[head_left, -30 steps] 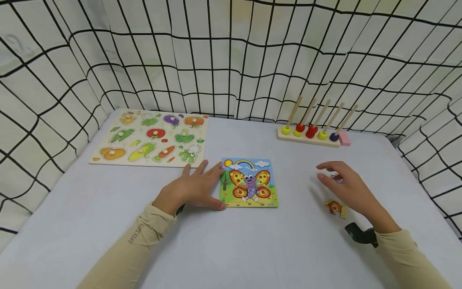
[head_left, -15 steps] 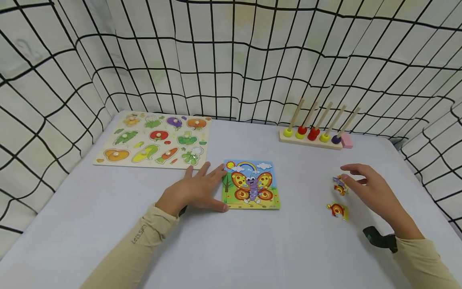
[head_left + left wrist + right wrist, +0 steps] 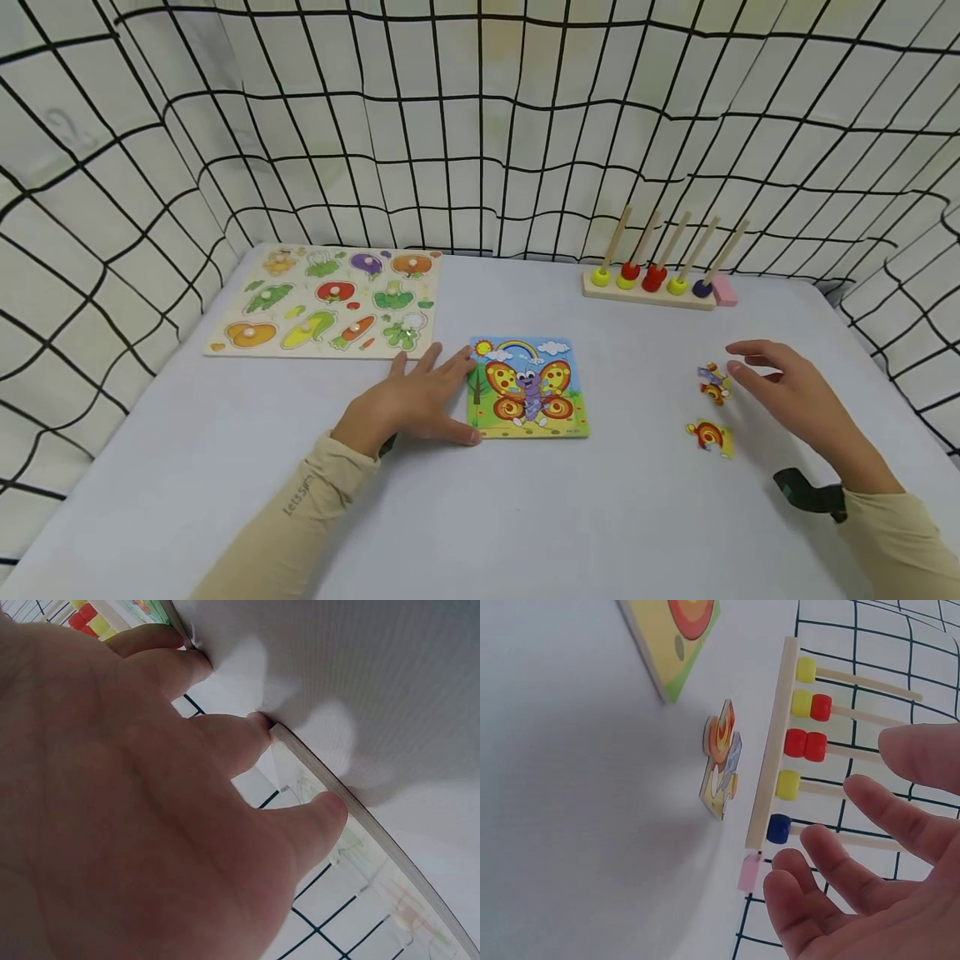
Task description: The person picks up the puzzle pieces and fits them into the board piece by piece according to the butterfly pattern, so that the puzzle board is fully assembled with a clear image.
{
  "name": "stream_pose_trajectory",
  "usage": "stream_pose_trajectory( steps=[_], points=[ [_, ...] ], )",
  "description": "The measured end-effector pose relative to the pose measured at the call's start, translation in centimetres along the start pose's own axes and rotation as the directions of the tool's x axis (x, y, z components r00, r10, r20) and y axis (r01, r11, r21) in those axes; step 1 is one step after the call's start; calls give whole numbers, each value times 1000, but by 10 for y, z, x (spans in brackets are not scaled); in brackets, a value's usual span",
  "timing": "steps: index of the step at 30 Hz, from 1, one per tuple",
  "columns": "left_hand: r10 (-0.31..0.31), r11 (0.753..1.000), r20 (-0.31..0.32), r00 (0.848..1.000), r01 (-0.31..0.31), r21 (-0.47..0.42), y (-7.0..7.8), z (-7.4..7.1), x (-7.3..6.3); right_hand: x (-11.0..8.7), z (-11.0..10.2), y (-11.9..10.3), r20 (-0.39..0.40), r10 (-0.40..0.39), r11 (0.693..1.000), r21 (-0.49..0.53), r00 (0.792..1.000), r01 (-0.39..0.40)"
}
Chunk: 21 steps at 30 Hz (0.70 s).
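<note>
Flat on the table lies a square butterfly jigsaw puzzle (image 3: 529, 388). My left hand (image 3: 405, 404) rests at its left edge, fingers spread, with thumb and index tips right at the edge. The other fingertips reach toward the vegetable board in the left wrist view. To the right, one jigsaw piece (image 3: 714, 383) with purple and orange print lies above a second jigsaw piece (image 3: 709, 437) with an orange swirl. Beside the upper piece hovers my right hand (image 3: 795, 396). Its fingers are loosely bent, and the right wrist view shows nothing between them and the thumb.
A vegetable knob-puzzle board (image 3: 303, 287) lies at the back left. At the back right stands a wooden peg rack (image 3: 651, 295) with coloured beads, a pink block (image 3: 723, 290) against its end. Black netting (image 3: 480, 160) over white walls borders the table.
My right hand has moved right, off the upper jigsaw piece, which now shows fully. The left hand stays at the butterfly puzzle's edge. The head view has shifted slightly.
</note>
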<state>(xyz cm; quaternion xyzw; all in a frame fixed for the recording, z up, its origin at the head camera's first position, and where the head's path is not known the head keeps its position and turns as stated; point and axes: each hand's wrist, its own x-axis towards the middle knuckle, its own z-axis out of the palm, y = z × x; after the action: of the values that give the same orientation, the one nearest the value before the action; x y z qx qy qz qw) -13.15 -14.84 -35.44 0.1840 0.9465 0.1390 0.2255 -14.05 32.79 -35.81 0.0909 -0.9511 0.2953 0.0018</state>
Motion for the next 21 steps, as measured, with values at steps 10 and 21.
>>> stream_pose_trajectory(
  steps=[10, 21],
  points=[
    [-6, 1000, 7, 1000, 6, 8, 1, 1, 0, 5, 2, 10, 32, 14, 1000, -11, 999, -14],
    [-27, 1000, 10, 1000, 26, 9, 0, 1, 1, 11, 4, 15, 68, 17, 1000, 0, 998, -17]
  ],
)
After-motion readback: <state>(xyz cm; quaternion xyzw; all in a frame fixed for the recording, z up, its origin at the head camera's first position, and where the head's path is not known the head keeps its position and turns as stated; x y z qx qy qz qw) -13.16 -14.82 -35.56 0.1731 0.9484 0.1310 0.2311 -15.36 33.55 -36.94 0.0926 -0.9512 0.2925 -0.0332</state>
